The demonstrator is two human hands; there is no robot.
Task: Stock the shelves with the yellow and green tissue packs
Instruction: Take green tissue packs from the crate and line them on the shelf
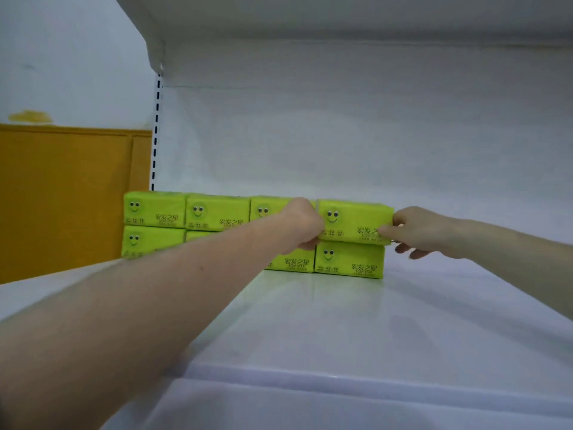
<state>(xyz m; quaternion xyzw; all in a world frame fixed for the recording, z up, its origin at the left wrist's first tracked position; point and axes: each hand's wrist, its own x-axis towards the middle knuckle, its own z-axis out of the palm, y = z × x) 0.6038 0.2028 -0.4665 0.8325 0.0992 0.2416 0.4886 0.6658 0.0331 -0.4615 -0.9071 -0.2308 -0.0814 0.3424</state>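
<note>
Together — left hand [305,223], right hand [424,232] grip shelved pack [356,221].

Eight packs [348,262], four above four, one lower pack mostly hidden. One left hand [302,223], one right hand [421,232]. One shelf [310,321].

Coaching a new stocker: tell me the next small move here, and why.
Probably slide the held pack a little left until it lines up, then let go. The left hand and right hand grip its ends; it seems to rest on the lower pack but overhangs it on the right.
</note>
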